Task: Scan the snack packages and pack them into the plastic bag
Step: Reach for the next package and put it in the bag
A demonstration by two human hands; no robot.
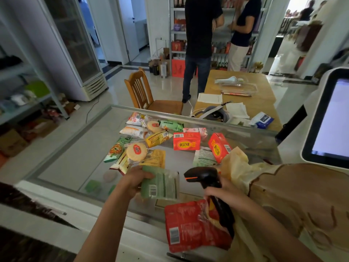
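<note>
My left hand (133, 181) grips a green snack package (162, 185) by its left edge, barcode side up, just above the glass counter (79, 163). My right hand (222, 191) holds a black barcode scanner (204, 176) by the handle, its head pointing left at the green package. A red snack package (192, 225) lies below the scanner, partly inside the yellowish plastic bag (236, 167) that spreads to the right. Several more snack packages (143, 146) and two red boxes (186, 143) lie scattered on the counter beyond my hands.
A checkout screen (332, 118) stands at the right. Behind the counter are a wooden chair (143, 91) and a wooden table (245, 95) with papers and wipes. Two people (200, 35) stand by shelves at the back. A fridge (75, 50) stands at the left.
</note>
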